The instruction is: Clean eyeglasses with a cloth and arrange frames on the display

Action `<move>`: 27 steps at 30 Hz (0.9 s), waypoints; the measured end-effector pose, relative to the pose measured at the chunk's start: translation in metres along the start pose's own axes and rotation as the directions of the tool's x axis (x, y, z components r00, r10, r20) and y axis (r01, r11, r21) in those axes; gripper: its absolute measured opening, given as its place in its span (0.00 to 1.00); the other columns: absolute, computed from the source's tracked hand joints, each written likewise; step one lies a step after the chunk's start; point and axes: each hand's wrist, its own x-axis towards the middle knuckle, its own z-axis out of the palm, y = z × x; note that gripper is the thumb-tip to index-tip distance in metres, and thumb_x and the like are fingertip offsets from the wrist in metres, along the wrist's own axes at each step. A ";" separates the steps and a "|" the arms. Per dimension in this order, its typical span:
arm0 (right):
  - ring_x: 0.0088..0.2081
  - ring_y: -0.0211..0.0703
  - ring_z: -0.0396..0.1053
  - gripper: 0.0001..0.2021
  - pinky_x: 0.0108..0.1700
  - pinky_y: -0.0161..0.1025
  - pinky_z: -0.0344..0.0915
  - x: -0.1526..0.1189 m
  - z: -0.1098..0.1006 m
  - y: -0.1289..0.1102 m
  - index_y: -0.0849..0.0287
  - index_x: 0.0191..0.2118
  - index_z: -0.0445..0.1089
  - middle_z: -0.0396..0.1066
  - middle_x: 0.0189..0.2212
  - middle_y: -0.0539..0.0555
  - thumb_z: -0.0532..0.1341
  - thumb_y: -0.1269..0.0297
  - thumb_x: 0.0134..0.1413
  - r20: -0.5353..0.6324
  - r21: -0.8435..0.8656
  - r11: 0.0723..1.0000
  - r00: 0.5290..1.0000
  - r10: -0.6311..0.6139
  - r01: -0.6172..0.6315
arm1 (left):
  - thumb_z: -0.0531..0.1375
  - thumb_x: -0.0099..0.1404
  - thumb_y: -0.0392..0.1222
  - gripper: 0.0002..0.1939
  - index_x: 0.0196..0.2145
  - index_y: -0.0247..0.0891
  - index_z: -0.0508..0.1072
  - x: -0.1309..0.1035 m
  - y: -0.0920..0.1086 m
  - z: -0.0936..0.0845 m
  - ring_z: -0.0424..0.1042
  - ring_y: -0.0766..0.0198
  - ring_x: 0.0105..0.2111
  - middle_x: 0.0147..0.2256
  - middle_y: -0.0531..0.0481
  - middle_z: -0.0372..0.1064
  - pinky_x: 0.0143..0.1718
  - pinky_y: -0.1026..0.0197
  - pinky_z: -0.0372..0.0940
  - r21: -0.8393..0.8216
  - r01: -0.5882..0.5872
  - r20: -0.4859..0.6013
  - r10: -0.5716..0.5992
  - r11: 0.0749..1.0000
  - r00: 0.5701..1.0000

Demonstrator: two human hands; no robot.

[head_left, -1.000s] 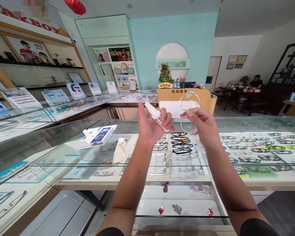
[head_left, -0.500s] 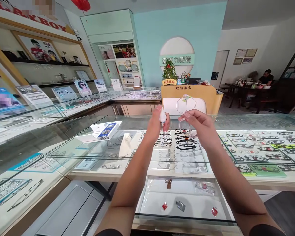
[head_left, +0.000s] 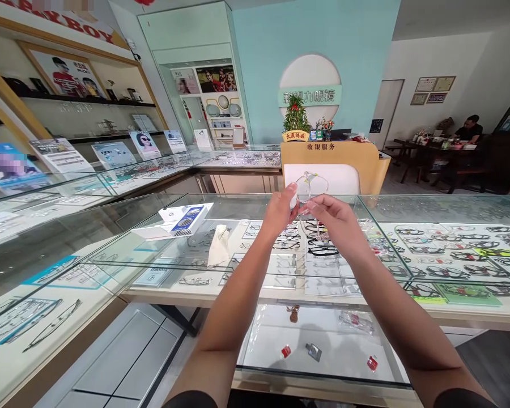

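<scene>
My left hand (head_left: pixel 281 208) is closed round a small white bottle (head_left: pixel 293 199), which is mostly hidden behind the thumb and fingers. Clear-framed glasses (head_left: pixel 305 195) are pinched at the middle by my right hand (head_left: pixel 332 218), one lens above the fingers and one below. Both hands are close together over the glass counter, with the bottle right beside the upper lens. A cream cloth (head_left: pixel 219 246) lies crumpled on the glass, left of my forearms. Further left rests an opened white and blue box (head_left: pixel 187 220).
Rows of glasses lie inside the glass counter (head_left: pixel 446 202). Below, a display drawer (head_left: pixel 323 371) holds small red and grey items. Beyond stands a wooden reception desk (head_left: pixel 376 164) with a plant (head_left: pixel 296 116). A person (head_left: pixel 470 131) sits at a far table.
My left hand has moved right with the bottle, up to the glasses. The glasses and my right hand have shifted slightly left, and the glasses are turned. The view has shifted slightly.
</scene>
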 end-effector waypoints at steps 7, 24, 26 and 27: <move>0.47 0.48 0.77 0.15 0.61 0.48 0.70 0.014 -0.013 0.021 0.49 0.35 0.81 0.83 0.40 0.51 0.73 0.44 0.61 -0.103 0.059 0.996 0.993 -0.053 0.060 | 0.42 0.73 0.82 0.45 0.17 0.42 0.62 -0.001 0.007 -0.001 0.57 0.65 0.17 0.14 0.50 0.55 0.23 0.58 0.54 0.012 -0.029 0.093 0.028 0.999 0.995; 0.44 0.45 0.77 0.14 0.56 0.45 0.72 0.032 -0.024 0.041 0.50 0.34 0.79 0.83 0.40 0.51 0.72 0.45 0.59 -0.255 0.135 0.989 0.966 -0.032 0.068 | 0.48 0.73 0.79 0.43 0.16 0.42 0.63 0.003 0.004 -0.002 0.59 0.64 0.19 0.15 0.51 0.57 0.28 0.57 0.56 0.133 0.015 0.145 -0.034 0.991 0.989; 0.44 0.44 0.77 0.14 0.55 0.45 0.73 0.032 -0.025 0.042 0.50 0.34 0.78 0.83 0.41 0.51 0.72 0.45 0.59 -0.265 0.133 0.989 0.964 -0.029 0.066 | 0.49 0.73 0.80 0.41 0.20 0.42 0.67 0.011 -0.005 -0.015 0.64 0.63 0.21 0.18 0.50 0.61 0.30 0.57 0.60 0.054 0.004 0.029 -0.006 0.999 1.000; 0.44 0.44 0.77 0.14 0.55 0.44 0.73 0.033 -0.026 0.042 0.50 0.34 0.78 0.83 0.41 0.51 0.72 0.45 0.59 -0.268 0.136 0.989 0.963 -0.026 0.065 | 0.50 0.72 0.79 0.40 0.22 0.42 0.69 0.017 -0.011 -0.024 0.65 0.63 0.23 0.20 0.50 0.64 0.31 0.57 0.61 0.027 -0.001 -0.042 0.002 1.000 0.999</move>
